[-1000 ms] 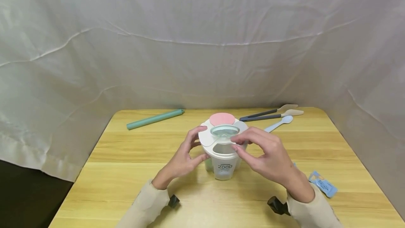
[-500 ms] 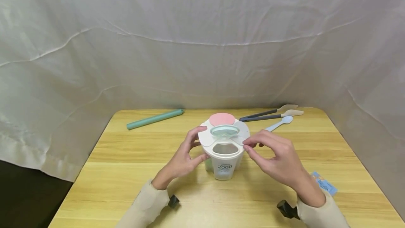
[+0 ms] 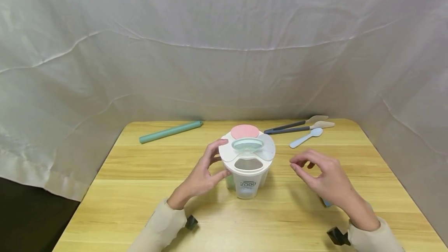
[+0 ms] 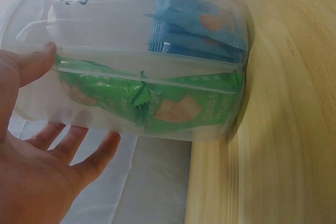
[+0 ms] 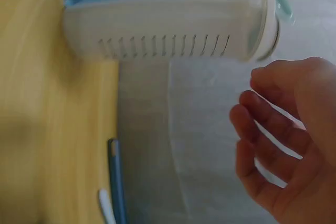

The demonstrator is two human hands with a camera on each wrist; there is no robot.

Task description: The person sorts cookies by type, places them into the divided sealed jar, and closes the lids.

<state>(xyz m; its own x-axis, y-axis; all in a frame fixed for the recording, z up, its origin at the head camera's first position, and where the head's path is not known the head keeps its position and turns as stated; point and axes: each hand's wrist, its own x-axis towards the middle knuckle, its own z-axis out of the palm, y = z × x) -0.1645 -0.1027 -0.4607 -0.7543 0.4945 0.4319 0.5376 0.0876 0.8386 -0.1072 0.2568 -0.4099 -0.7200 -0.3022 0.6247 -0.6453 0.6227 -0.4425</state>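
Observation:
A clear plastic divided storage container [image 3: 247, 182] stands upright on the table. Its white lid [image 3: 228, 153] carries a pink flap and a grey flap, both lying flat. A pale green flap [image 3: 248, 144] is raised, leaving the front opening uncovered. My left hand [image 3: 201, 178] holds the container by its left side, thumb in front. Green snack packets [image 4: 178, 103] and blue ones [image 4: 202, 27] show inside in the left wrist view. To the right of the container, and apart from it, my right hand [image 3: 325, 178] has loosely bent fingers with nothing in them.
A green stick-like tube [image 3: 170, 132] lies at the back left. Dark-handled tongs [image 3: 290, 129] and a pale blue spoon [image 3: 306, 138] lie at the back right. Part of a blue packet [image 3: 326, 202] shows beneath my right hand. A grey curtain [image 3: 224, 69] hangs behind the table.
My right hand has come away from the raised lid flap and moved right, over the blue packet. The spoon's handle is now uncovered. The left hand and container stay in place.

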